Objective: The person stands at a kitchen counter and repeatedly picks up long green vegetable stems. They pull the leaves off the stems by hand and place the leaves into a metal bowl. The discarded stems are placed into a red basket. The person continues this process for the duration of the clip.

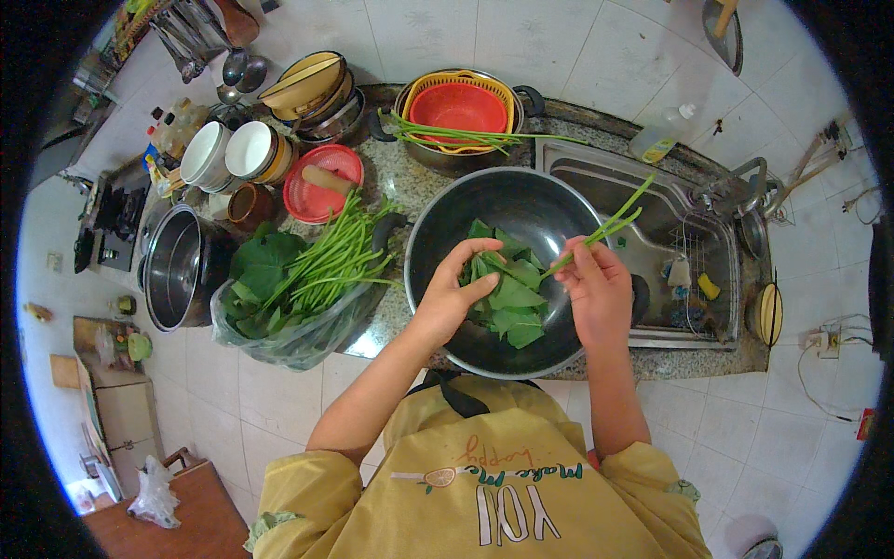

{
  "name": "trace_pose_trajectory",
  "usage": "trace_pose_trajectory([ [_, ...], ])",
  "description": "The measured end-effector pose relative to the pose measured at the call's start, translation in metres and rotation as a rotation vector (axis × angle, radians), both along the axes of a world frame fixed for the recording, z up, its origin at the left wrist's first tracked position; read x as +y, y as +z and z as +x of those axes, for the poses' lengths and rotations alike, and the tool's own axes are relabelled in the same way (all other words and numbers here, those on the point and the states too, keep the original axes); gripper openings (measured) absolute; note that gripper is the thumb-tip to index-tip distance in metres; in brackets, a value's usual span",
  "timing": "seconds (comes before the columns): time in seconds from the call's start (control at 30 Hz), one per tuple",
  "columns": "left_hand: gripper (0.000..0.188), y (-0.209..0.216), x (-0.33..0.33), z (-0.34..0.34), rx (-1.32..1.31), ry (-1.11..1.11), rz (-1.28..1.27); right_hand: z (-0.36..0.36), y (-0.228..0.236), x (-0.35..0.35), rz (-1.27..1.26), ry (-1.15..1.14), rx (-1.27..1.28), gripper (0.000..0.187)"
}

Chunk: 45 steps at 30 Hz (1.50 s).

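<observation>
Apparently mid-way through stripping greens, the left hand (453,289) pinches leaves (507,298) inside the bowl (447,210) while the right hand (596,289) grips a stem (605,226) pointing toward two o'clock, likely needing another leaf-pull next.

Over the big dark metal bowl (549,200) of green leaves (510,303), the left hand (454,284) pinches a leaf; the right hand (596,289) grips thin green stems (610,222) above the bowl's right side.

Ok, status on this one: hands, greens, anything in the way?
Left hand in the dark bowl, on the picked leaves. Right hand shut on green stems over the bowl. Bag of greens sits left; nothing blocking.
</observation>
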<state>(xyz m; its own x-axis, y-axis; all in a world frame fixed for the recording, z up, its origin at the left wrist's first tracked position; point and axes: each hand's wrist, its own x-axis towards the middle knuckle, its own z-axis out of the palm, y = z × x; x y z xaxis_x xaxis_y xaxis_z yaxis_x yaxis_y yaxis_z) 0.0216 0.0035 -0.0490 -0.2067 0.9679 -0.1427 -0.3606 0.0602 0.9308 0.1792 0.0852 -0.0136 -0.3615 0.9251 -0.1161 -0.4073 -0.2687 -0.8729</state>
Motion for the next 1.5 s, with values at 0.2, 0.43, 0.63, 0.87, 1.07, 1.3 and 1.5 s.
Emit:
trace_pose_trajectory([
  [0.2, 0.047, 0.003, -0.002, -0.005, -0.036, 0.023, 0.056, 0.005, -0.001, 0.009, 0.033, -0.071, -0.029, 0.015],
  [0.43, 0.046, -0.015, -0.002, 0.001, 0.686, -0.075, 0.023, -0.002, 0.007, 0.024, 0.345, 0.039, -0.406, 0.015],
  [0.63, 0.036, -0.003, -0.021, -0.011, 0.783, 0.088, 0.057, -0.042, 0.001, 0.079, 0.957, 0.051, -0.805, 0.014],
  [0.87, 0.016, 0.013, -0.062, -0.04, 0.613, 0.111, 0.024, -0.147, -0.023, 0.136, 1.457, 0.112, -1.215, 0.015],
  [1.07, 0.016, 0.011, -0.101, -0.06, 0.549, 0.197, -0.081, -0.193, -0.062, 0.147, 1.44, 0.15, -1.377, 0.015],
  [1.3, 0.015, 0.015, -0.113, -0.083, 0.534, 0.228, -0.07, -0.198, -0.073, 0.157, 1.427, 0.241, -1.344, 0.014],
  [1.5, 0.014, 0.021, -0.119, -0.113, 0.696, 0.24, -0.082, -0.194, -0.067, 0.148, 1.423, 0.247, -1.284, 0.016],
])
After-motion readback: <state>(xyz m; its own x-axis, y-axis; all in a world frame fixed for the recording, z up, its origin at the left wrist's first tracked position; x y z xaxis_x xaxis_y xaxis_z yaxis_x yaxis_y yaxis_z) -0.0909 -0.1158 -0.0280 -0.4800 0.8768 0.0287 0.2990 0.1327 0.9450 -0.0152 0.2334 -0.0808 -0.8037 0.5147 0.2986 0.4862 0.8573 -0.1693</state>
